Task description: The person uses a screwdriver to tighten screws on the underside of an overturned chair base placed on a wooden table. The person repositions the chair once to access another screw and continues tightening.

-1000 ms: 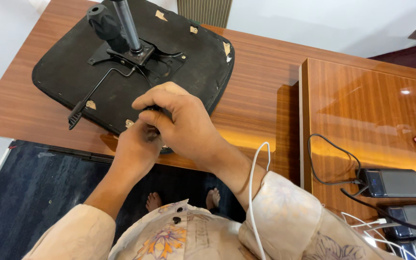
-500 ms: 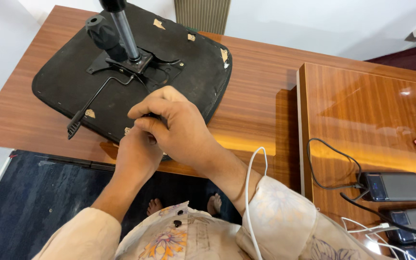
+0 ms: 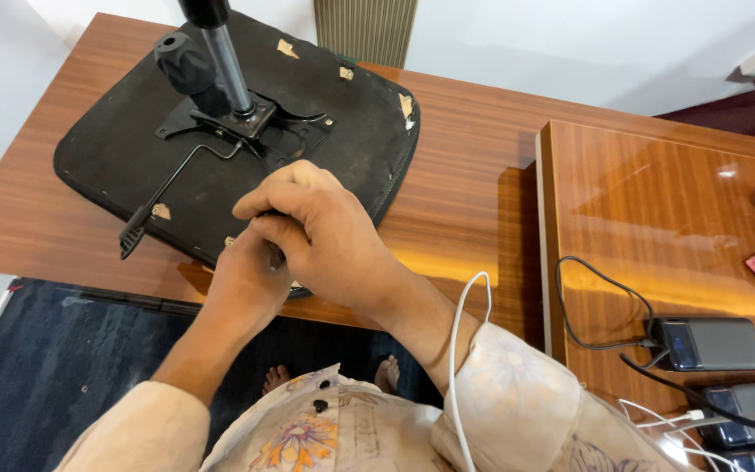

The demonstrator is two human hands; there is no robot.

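1. The chair seat lies upside down on the far left part of the wooden desk, its black underside facing up and its near edge overhanging the desk's front.
2. A metal mechanism plate is fixed at the middle of the underside; a gas-lift column rises from it, a black knob sits just to its left, and a thin lever runs out toward the seat's near-left edge.
3. The right hand is curled over the seat's near edge, fingers closed around something small and dark — what it is cannot be told.
4. The left hand presses up from below, touching the right hand at the same spot; its fingers are folded in, but what they grip is hidden.
5. A white cable loops over the right sleeve.
6. On the raised desk section to the right lie dark power banks with cables plugged in — well apart from both hands.
7. A dark mat covers the floor beneath the desk.
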